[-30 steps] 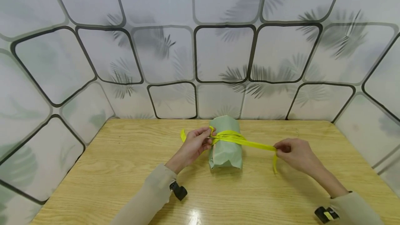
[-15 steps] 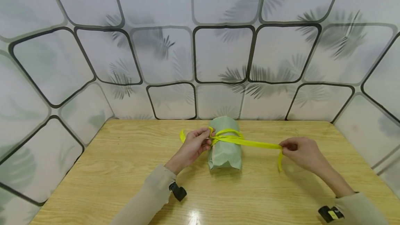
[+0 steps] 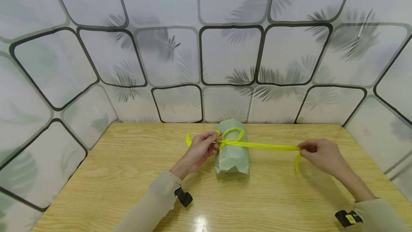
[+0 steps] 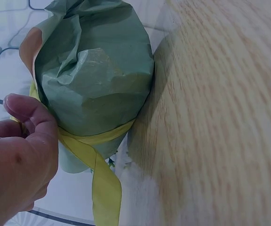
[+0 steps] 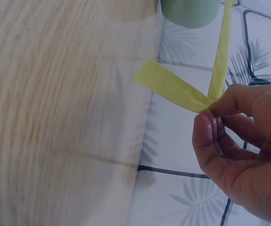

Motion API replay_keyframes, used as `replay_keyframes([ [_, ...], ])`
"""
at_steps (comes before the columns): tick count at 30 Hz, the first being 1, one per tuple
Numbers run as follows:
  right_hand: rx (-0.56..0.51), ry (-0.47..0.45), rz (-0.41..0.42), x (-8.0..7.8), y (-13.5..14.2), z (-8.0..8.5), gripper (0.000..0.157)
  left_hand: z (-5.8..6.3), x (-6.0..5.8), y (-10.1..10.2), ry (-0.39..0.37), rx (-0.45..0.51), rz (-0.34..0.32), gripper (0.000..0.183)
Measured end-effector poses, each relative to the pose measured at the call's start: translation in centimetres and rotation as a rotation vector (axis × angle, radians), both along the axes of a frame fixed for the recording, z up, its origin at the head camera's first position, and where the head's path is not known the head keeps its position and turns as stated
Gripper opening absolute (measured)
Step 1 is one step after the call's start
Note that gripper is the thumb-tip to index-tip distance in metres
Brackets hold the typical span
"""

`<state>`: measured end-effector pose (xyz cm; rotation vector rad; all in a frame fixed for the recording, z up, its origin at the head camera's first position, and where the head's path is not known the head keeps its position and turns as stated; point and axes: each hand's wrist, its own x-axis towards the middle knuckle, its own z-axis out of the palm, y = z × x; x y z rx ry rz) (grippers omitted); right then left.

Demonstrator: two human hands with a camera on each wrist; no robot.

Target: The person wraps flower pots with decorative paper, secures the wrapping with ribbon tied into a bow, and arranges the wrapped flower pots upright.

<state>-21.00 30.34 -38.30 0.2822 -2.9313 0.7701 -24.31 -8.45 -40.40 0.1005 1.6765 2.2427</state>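
A parcel wrapped in pale green paper [image 3: 232,160] lies near the table's far edge, its crumpled, folded end showing in the left wrist view. Yellow ribbon [image 3: 267,146] goes round its middle, with one loop standing up over the top. At the parcel's left side my left hand [image 3: 201,149] pinches the ribbon between thumb and fingers; a loose tail hangs below that hand in the left wrist view. Out to the right, my right hand [image 3: 323,156] pinches the other length near its end, drawn straight from the parcel. A short tail [image 5: 173,87] sticks out past those fingertips.
The wooden table [image 3: 128,174] reaches back to a patterned fabric wall [image 3: 230,56], which also closes in both sides. Dark wrist cameras sit on both sleeves, the left one [image 3: 184,197] close over the tabletop.
My right hand has moved right, pulling out a longer stretch of ribbon. The ribbon loop on the parcel has lifted and narrowed into a rounded shape. My left hand stays in place.
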Motion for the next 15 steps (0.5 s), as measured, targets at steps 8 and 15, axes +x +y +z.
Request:
replay_keyframes([
  [8, 0.033, -0.016, -0.036, -0.3, 1.1, 0.1, 0.020, -0.1, -0.1, 0.0, 0.000, -0.004, -0.004, 0.037],
  [15, 0.040, -0.019, -0.057, -0.6, 1.8, 0.0, 0.021, 0.0, 0.0, 0.1, -0.015, -0.012, 0.011, 0.036],
])
